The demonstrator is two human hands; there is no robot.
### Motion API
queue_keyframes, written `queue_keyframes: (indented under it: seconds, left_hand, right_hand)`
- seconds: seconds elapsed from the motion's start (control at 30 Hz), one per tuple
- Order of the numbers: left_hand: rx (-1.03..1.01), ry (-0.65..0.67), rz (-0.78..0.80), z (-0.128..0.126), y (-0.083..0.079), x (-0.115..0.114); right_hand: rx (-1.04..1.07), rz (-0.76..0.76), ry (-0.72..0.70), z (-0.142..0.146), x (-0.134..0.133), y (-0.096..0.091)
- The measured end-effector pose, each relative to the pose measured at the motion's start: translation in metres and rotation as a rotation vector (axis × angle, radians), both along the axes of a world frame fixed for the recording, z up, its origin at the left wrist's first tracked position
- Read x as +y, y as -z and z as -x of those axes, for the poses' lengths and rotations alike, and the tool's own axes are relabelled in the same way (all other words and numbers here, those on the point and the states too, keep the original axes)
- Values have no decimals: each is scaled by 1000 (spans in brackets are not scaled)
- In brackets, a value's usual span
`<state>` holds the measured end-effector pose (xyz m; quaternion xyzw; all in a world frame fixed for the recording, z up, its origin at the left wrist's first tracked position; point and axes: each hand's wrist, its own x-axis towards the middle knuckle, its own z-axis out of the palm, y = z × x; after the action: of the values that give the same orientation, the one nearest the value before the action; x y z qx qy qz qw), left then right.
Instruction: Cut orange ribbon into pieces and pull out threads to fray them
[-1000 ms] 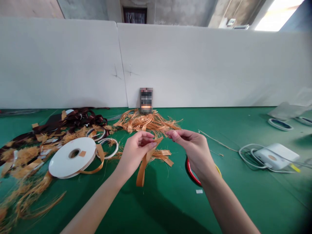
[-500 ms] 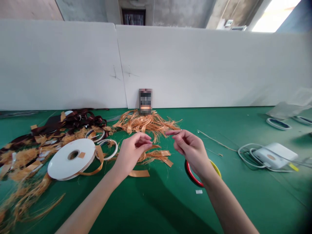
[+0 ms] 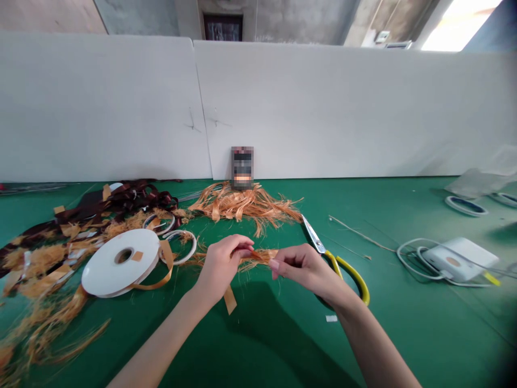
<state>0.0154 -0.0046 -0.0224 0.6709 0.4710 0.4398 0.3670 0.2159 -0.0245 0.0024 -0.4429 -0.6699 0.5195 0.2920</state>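
My left hand [image 3: 223, 264] and my right hand [image 3: 302, 268] meet low over the green table [image 3: 262, 345], both pinching an orange ribbon piece [image 3: 258, 256] with frayed threads. A short flat end of ribbon [image 3: 230, 299] hangs below my left hand. Yellow-handled scissors [image 3: 337, 260] lie just right of my right hand, blades pointing away. A white spool of orange ribbon [image 3: 120, 261] sits to the left.
A heap of frayed orange strands [image 3: 242, 203] lies ahead near a small blurred box [image 3: 242, 167]. Dark brown ribbon [image 3: 121, 198], tape rings [image 3: 180, 245] and orange scraps cover the left. A white device with cable [image 3: 456, 260] is right. White boards [image 3: 323, 108] wall the back.
Both hands dropped lower toward the table and came together on the frayed ribbon piece; the right hand moved left, uncovering the scissors.
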Motion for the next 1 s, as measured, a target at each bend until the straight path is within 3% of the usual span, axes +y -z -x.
queue_keyframes:
  seconds: [0.07, 0.17, 0.27, 0.33, 0.43, 0.57, 0.63, 0.77, 0.93, 1.0]
  left_hand:
    - [-70, -47, 89, 0, 10, -1]
    - [-212, -101, 246, 4, 23, -2]
    - [-318, -94, 339, 7, 31, -3]
    - [-352, -74, 359, 8, 34, -4]
    - [-416, -50, 381, 7, 38, -5]
    - [-481, -6, 415, 7, 44, -6]
    - [-503, 23, 440, 7, 47, -6]
    - [-576, 51, 492, 7, 47, -4]
    - [-655, 43, 550, 5, 43, -3]
    - [-684, 51, 571, 5, 42, -3]
  right_hand:
    - [224, 51, 48, -3, 1, 2]
    - [540, 63, 260, -6, 3, 6]
    - [627, 25, 434, -5, 6, 11]
    - [630, -48, 456, -3, 7, 15]
    - [510, -231, 386, 2, 9, 23]
    - [28, -494, 330, 9, 11, 32]
    - [-110, -547, 317, 12, 11, 34]
    - [-17, -363, 244, 18, 6, 28]
    - [512, 44, 92, 22, -1, 24]
    - [660, 139, 119, 22, -1, 25]
